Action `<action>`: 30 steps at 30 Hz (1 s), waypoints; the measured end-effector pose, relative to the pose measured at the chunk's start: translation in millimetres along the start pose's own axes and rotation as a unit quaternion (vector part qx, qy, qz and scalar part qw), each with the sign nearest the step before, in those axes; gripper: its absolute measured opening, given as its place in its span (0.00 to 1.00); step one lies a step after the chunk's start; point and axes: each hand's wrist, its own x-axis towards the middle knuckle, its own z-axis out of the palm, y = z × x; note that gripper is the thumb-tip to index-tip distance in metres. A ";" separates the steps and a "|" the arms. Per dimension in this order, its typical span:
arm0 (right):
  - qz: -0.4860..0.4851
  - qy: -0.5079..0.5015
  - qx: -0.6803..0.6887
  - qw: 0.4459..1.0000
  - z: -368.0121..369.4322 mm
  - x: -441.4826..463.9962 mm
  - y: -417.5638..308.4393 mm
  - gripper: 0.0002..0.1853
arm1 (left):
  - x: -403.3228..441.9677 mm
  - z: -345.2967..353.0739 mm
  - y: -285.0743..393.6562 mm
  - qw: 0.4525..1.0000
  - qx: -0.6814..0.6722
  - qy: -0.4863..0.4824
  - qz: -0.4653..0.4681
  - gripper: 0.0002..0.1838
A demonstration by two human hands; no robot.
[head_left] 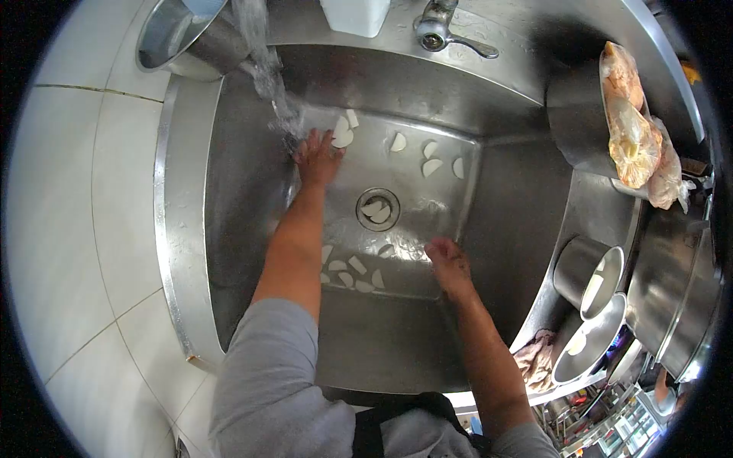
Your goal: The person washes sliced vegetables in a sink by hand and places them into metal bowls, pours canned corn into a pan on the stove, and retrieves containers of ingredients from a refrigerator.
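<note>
My left hand reaches to the far left of the metal sink. Its fingers are spread, with the tips beside a few white half-round slices and close to the falling water. Over the right side of the basin hangs my right hand, blurred, so its fingers are hard to read. More white slices lie scattered near the front of the basin, and others at the back right. Several pieces sit in the drain.
A metal pot stands at the back left corner, near a white container and the faucet. Bagged food rests at the right. Metal containers and a cloth line the right ledge.
</note>
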 end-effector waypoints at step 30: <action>-0.325 0.026 0.214 0.921 6.8 -0.6 -223.6 0.13 | 27.0 -136.0 -9.3 0.913 -0.373 -0.100 -0.128 0.24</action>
